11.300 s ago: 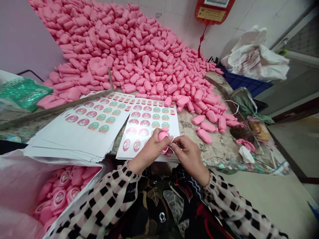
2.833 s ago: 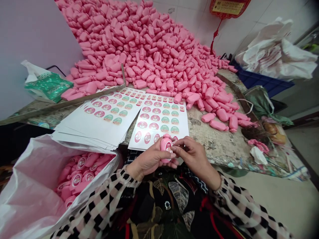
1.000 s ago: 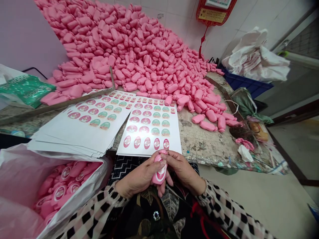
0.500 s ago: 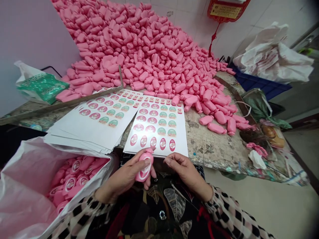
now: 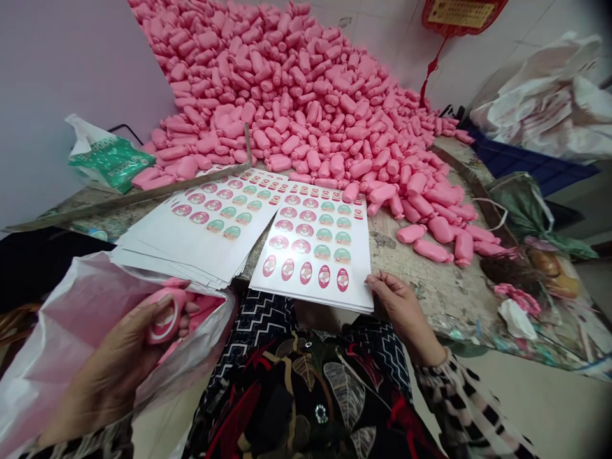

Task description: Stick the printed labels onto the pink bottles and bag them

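Observation:
My left hand point(image 5: 138, 331) is wrapped round a pink plastic bottle-shaped piece point(image 5: 174, 303) with a white oval ring on its face. It is over the mouth of a white bag point(image 5: 62, 319), where more pink pieces partly show behind my fingers. At the right, my right hand point(image 5: 399, 306) has thumb and fingers closed at the right edge of a sticker sheet point(image 5: 313, 296), close to its lower corner. Rows of round pink, green and red labels cover that sheet. To its left lies a fanned stack of similar sheets point(image 5: 157, 245).
A large heap of pink pieces point(image 5: 306, 108) fills the back of the worn table point(image 5: 396, 280). A metal bar point(image 5: 157, 191) crosses the left side beside a green-white packet point(image 5: 112, 162). Farther right are a blue crate point(image 5: 526, 169), a dark green bag point(image 5: 521, 204) and crumpled tissue point(image 5: 519, 319).
My left hand has carried the pink piece left and down from before my lap to the white bag. My right hand has moved right and up to the sheet's edge. The view has shifted slightly.

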Available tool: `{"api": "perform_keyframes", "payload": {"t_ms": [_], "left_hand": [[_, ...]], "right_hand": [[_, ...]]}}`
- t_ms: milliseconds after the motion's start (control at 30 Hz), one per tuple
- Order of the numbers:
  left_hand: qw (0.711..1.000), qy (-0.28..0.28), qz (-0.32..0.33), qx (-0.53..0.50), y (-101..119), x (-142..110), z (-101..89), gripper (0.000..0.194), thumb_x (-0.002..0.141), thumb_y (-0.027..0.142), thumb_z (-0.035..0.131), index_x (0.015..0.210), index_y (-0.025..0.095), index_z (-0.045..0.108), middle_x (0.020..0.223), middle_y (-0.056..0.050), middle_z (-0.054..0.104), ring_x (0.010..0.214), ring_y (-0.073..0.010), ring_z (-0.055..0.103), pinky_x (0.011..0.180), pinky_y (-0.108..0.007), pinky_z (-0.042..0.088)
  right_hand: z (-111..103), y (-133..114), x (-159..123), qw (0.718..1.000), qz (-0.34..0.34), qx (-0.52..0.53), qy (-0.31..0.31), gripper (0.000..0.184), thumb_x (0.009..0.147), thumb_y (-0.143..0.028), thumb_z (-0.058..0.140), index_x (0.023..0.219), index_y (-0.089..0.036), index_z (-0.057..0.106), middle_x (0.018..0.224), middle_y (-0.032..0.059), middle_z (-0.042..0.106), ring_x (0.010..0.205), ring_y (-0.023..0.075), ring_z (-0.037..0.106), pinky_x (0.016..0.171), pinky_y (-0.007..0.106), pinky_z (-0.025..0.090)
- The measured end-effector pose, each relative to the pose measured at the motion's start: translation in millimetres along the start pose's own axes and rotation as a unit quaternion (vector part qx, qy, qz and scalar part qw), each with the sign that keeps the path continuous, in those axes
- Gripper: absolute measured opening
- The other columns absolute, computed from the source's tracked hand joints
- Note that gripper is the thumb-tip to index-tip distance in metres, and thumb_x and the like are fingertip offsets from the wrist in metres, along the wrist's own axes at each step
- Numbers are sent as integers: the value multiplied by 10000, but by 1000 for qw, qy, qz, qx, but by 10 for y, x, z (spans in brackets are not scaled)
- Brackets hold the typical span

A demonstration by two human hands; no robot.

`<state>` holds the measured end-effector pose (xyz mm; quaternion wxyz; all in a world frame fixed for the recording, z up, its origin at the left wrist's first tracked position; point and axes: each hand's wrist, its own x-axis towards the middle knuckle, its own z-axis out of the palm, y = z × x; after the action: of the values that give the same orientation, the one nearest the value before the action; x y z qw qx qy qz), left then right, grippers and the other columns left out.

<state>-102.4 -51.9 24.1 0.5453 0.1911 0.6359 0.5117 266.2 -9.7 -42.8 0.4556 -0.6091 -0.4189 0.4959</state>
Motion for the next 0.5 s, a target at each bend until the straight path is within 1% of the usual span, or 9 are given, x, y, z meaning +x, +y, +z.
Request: {"api": "perform_keyframes", "payload": {"t_ms": [100, 167, 300, 400, 500], "left_hand": [[994, 90, 7, -58, 28, 76, -41, 243, 755, -15, 501, 864, 174, 608, 624, 35, 653, 517, -89, 579, 508, -166, 522], [986, 135, 13, -93, 19, 121, -75, 253, 780, -32, 451, 811, 169, 601, 615, 33, 660, 522, -88, 589, 505, -164, 530], [982, 148, 20, -113, -21, 167, -133, 275, 791, -51, 432, 781, 166, 600, 633, 39, 664, 556, -71, 605, 543, -145, 541], [980, 152, 4, -129, -18, 154, -106, 263, 801, -45, 439, 769, 167, 591, 650, 39, 660, 569, -70, 610, 557, -147, 546], [979, 151, -20, -135, 12, 126, -5, 225, 808, -24, 456, 763, 159, 579, 630, 37, 638, 527, -76, 584, 462, -130, 510]], "right_hand": [[3, 76, 9, 1000, -11, -15, -9, 311, 717, -481, 670, 716, -177, 604, 625, -21, 520, 555, 111, 400, 507, 232, 288], [4, 105, 10, 1000, -17, -21, -14, 303, 733, -472, 660, 715, -176, 597, 640, -20, 521, 570, 112, 399, 512, 231, 283], [5, 138, 9, 999, -21, -20, -18, 290, 761, -461, 640, 726, -179, 586, 669, -16, 533, 589, 117, 406, 522, 234, 288], [8, 158, 11, 999, -21, -16, -21, 274, 774, -450, 632, 766, -179, 598, 705, -7, 555, 613, 123, 430, 541, 240, 309], [12, 175, 16, 999, -22, -9, -22, 266, 772, -447, 633, 789, -183, 608, 730, -2, 573, 629, 129, 449, 551, 242, 325]]}}
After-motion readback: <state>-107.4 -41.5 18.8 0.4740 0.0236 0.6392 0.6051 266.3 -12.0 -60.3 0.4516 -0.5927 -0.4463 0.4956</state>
